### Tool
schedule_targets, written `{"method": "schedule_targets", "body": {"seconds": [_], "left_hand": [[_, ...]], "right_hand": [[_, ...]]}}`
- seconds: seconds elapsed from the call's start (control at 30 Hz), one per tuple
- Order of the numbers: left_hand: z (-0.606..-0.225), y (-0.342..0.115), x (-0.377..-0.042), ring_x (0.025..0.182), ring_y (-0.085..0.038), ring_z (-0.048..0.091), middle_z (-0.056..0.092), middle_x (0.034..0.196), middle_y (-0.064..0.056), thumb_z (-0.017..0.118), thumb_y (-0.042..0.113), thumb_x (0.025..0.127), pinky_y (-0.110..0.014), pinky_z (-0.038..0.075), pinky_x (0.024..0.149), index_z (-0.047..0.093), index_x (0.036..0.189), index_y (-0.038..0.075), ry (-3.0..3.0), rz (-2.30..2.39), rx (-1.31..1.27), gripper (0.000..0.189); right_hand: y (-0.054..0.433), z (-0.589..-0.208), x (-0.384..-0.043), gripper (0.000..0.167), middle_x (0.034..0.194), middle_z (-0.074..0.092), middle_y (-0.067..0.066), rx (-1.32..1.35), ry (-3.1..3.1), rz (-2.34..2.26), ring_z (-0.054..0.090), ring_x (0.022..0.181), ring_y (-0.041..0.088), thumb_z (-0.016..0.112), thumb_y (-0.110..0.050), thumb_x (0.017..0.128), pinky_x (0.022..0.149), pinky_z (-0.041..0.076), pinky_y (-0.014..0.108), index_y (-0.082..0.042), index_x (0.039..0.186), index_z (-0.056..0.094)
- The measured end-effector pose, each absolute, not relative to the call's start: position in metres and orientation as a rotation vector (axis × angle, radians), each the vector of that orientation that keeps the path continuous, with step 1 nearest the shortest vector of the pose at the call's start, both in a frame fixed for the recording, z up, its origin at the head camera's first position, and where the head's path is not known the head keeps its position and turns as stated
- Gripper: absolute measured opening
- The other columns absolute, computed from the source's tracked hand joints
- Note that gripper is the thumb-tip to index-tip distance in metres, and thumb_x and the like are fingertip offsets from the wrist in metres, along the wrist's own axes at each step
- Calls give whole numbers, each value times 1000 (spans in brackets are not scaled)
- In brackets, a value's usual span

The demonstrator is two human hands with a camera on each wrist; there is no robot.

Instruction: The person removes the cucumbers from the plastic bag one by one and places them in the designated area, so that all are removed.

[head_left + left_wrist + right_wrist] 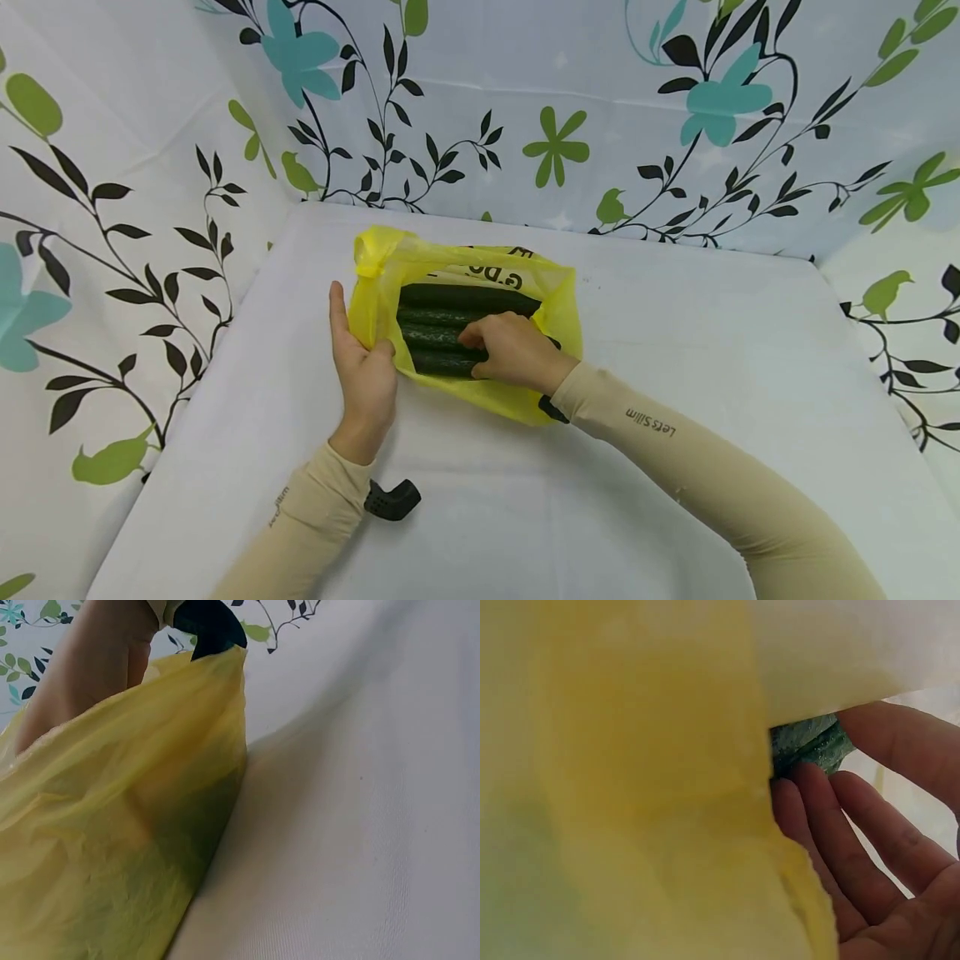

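A yellow plastic bag (551, 312) with black print lies on its side, its mouth wide. Several dark green cucumbers (435, 337) lie in a row inside. My left hand (363, 383) holds the bag's left edge, thumb at the rim and index finger pointing away from me; its other fingers are hidden. My right hand (517, 350) reaches into the mouth, its thumb and fingertips about one cucumber (810, 742). In the right wrist view, the bag film covers much of that cucumber. The left wrist view shows the bag's side (112, 847) bulging, with the right hand (97, 660) behind it.
A white cloth (675, 333) covers the table. Behind it hangs a white backdrop (480, 75) with leaf and flower print. The bag has a knotted corner (375, 250) at its far left. A black curved piece (393, 500) sits at my left wrist.
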State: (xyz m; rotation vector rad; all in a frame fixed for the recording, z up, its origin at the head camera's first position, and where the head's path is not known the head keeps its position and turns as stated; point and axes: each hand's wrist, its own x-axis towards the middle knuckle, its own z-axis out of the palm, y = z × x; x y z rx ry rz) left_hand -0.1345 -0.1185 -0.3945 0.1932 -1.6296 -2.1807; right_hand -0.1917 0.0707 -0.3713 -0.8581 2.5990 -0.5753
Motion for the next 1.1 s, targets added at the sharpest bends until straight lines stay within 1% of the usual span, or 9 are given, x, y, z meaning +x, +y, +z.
{"method": "schedule_targets", "body": {"seconds": [0.1, 0.2, 0.37, 0.43, 0.57, 0.67, 0.8, 0.93, 1.1], "left_hand": [[-394, -117, -133, 137, -15, 38, 21, 162, 6, 28, -26, 83, -26, 41, 103, 9, 164, 19, -1629, -2185, 188, 94], [-393, -116, -132, 138, -15, 37, 22, 162, 4, 28, -26, 82, -26, 39, 103, 9, 164, 18, -1623, -2186, 185, 95], [-393, -117, -132, 139, -15, 36, 21, 163, 3, 28, -27, 80, -26, 39, 103, 8, 163, 15, -1603, -2194, 171, 95], [-393, -116, -131, 139, -15, 36, 20, 163, 4, 27, -27, 80, -26, 39, 104, 9, 163, 14, -1595, -2200, 167, 95], [-394, -115, -131, 140, -16, 36, 21, 163, 2, 27, -27, 80, -29, 37, 109, 9, 163, 14, -1589, -2209, 152, 95], [-393, -114, -130, 142, -15, 34, 22, 164, 0, 27, -27, 80, -30, 34, 112, 10, 163, 14, -1592, -2207, 133, 95], [-393, -114, -130, 144, -15, 33, 25, 164, 1, 27, -28, 80, -29, 32, 113, 10, 163, 13, -1591, -2206, 114, 94], [-392, -114, -129, 143, -16, 35, 27, 163, 3, 27, -28, 80, -30, 34, 112, 10, 163, 13, -1601, -2198, 113, 94], [-390, -117, -129, 143, -16, 34, 29, 162, 2, 27, -28, 79, -30, 34, 113, 12, 163, 13, -1601, -2170, 117, 94]], "right_hand": [[70, -373, -191, 46, 124, 70, 5, -846, 2603, -545, 64, 114, 19, 80, -13, 86, 95, 51, 36, -8, 130, 68], [68, -376, -190, 45, 124, 70, 6, -853, 2611, -519, 65, 113, 19, 81, -12, 86, 95, 52, 36, -8, 129, 69], [66, -383, -188, 43, 119, 70, 7, -911, 2675, -434, 65, 108, 22, 83, -10, 83, 92, 53, 39, -8, 125, 72], [64, -386, -186, 43, 115, 69, 8, -942, 2714, -375, 65, 105, 24, 84, -11, 82, 89, 54, 40, -9, 123, 73], [62, -392, -181, 42, 110, 65, 9, -998, 2789, -249, 64, 98, 27, 86, -14, 81, 81, 57, 41, -11, 121, 75], [61, -394, -177, 37, 108, 65, 8, -1029, 2837, -191, 65, 95, 28, 83, -13, 83, 75, 58, 41, -12, 119, 75], [62, -393, -175, 33, 108, 66, 7, -1036, 2849, -198, 66, 94, 28, 78, -7, 85, 73, 58, 42, -12, 118, 75], [67, -390, -177, 37, 113, 66, 5, -1004, 2808, -266, 66, 97, 26, 77, -6, 83, 73, 58, 41, -13, 119, 74], [73, -381, -181, 39, 118, 65, 5, -951, 2757, -384, 65, 101, 24, 78, -8, 83, 83, 55, 40, -11, 122, 72]]}}
